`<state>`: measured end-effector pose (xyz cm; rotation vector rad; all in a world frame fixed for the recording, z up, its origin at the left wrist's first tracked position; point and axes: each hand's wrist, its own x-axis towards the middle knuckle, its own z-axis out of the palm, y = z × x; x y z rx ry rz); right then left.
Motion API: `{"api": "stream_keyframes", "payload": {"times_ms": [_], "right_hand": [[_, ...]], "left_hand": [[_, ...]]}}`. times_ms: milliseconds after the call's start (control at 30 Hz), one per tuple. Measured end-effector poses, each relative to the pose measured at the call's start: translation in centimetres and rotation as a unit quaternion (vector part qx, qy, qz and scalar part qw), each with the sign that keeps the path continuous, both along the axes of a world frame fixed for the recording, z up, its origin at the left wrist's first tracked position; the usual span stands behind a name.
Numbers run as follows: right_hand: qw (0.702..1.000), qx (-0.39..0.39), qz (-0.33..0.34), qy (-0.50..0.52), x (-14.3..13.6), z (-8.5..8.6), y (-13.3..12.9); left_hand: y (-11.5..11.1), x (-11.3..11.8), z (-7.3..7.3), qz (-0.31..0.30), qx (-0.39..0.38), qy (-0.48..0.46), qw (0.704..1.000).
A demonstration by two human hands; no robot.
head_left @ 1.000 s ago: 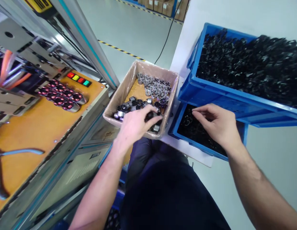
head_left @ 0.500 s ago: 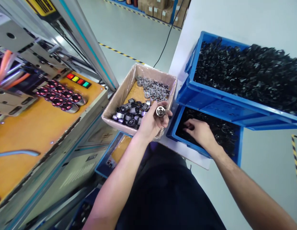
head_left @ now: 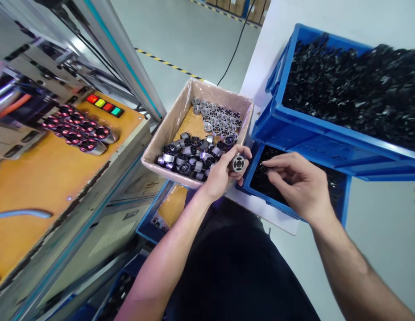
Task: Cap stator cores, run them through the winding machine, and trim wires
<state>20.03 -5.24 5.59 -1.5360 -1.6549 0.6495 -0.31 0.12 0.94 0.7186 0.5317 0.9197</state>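
- The left hand [head_left: 223,173] holds a small metal ring [head_left: 238,163] by the near right corner of the box [head_left: 224,95].
- The ring's round end faces up; its long way points up too.
- The right hand [head_left: 304,183], near the ring, curls over the lower blue bin [head_left: 347,200]; I cannot tell if it holds anything.

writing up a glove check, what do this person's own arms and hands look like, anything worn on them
The left hand and right hand are bare, without gloves. No sleeve, watch or bracelet shows on the visible forearms. The clothing on the body is dark.
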Motion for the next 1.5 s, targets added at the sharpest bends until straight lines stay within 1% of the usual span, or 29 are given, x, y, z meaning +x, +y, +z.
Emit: {"api": "stream_keyframes", "payload": {"times_ms": [67, 100, 200, 333, 433, 467, 533, 600, 633, 667, 700, 767, 800, 833, 867, 933, 967, 1033, 1133, 1200, 1300, 1367, 1433, 1500], "right_hand": [[0.999, 0.029, 0.011, 0.022, -2.2, 1.2, 0.4], [0.999, 0.03, 0.012, 0.025, -3.0, 1.5, 0.6], [0.999, 0.026, 0.01, 0.028, -4.3, 1.3, 1.2], [0.998, 0.036, 0.009, 0.058, -4.6, 0.3, 1.5], [0.996, 0.044, 0.01, 0.073, -4.7, 0.2, 1.2], [0.996, 0.044, 0.012, 0.076, -4.7, 0.4, 1.2], [0.996, 0.021, 0.042, 0.074, -4.2, 1.2, 1.2], [0.996, -0.009, 0.079, 0.05, -2.8, 2.7, 1.8], [0.996, -0.012, 0.085, 0.027, -1.9, 3.7, 2.5], [0.997, 0.0, 0.076, -0.002, -0.8, 4.8, 3.3], [0.998, 0.026, 0.053, -0.033, 0.3, 6.0, 4.4], [0.992, 0.083, 0.006, -0.094, 2.4, 8.0, 7.5], [0.987, 0.099, -0.007, -0.126, 3.4, 8.8, 9.3], [0.983, 0.094, -0.008, -0.159, 4.2, 9.2, 11.3], [0.978, 0.078, -0.005, -0.191, 4.8, 9.4, 13.2], [0.97, 0.031, 0.001, -0.242, 5.4, 9.1, 16.4], [0.967, 0.014, 0.004, -0.256, 5.5, 8.7, 17.5], [0.964, 0.005, 0.007, -0.265, 5.4, 7.9, 18.6], [0.965, 0.019, -0.001, -0.262, 5.4, 7.1, 18.2], [0.966, 0.028, -0.021, -0.257, 5.9, 7.0, 17.5], [0.969, 0.049, -0.067, -0.235, 7.2, 7.1, 16.7], [0.974, 0.075, -0.093, -0.193, 7.9, 7.3, 15.9], [0.978, 0.115, -0.109, -0.139, 7.7, 7.6, 14.4], [0.981, 0.153, -0.095, -0.076, 6.5, 7.9, 11.9]], "left_hand": [[-0.1, 0.2, -0.6, 0.011, 0.012, 0.022, 1.0], [-0.2, 0.2, -0.9, 0.016, 0.018, 0.03, 0.999], [-0.3, 0.1, -1.5, 0.018, 0.037, 0.046, 0.998], [-0.6, -0.3, -1.2, 0.01, 0.061, 0.083, 0.995], [-0.8, -0.4, -0.8, 0.006, 0.082, 0.098, 0.992], [-0.8, -0.5, -0.7, 0.004, 0.089, 0.103, 0.991], [-0.7, -0.6, -0.5, -0.002, 0.1, 0.105, 0.989], [-0.5, -0.8, -0.6, -0.006, 0.107, 0.091, 0.99], [-0.4, -0.8, -0.6, -0.001, 0.111, 0.076, 0.991], [-0.2, -0.8, -0.7, 0.009, 0.115, 0.06, 0.991], [-0.1, -0.8, -0.8, 0.024, 0.118, 0.044, 0.992], [0.0, -0.7, -0.9, 0.049, 0.117, 0.023, 0.992], [0.0, -0.6, -0.9, 0.05, 0.113, 0.021, 0.992], [0.0, -0.6, -1.0, 0.044, 0.106, 0.03, 0.993], [0.0, -0.6, -1.0, 0.035, 0.1, 0.045, 0.993], [-0.2, -0.6, -1.0, 0.018, 0.102, 0.075, 0.992], [-0.3, -0.7, -1.0, 0.015, 0.107, 0.086, 0.99], [-0.4, -0.8, -0.8, 0.027, 0.119, 0.095, 0.988], [-0.5, -0.8, -0.5, 0.063, 0.138, 0.092, 0.984], [-0.6, -0.7, -0.5, 0.062, 0.139, 0.073, 0.986], [-0.6, -0.4, -0.9, 0.049, 0.129, 0.059, 0.989], [-0.6, -0.4, -1.2, 0.067, 0.139, 0.06, 0.986], [-0.6, -0.5, -1.2, 0.084, 0.135, 0.038, 0.987], [-0.5, -0.6, -0.9, 0.072, 0.084, 0.0, 0.994]]}}
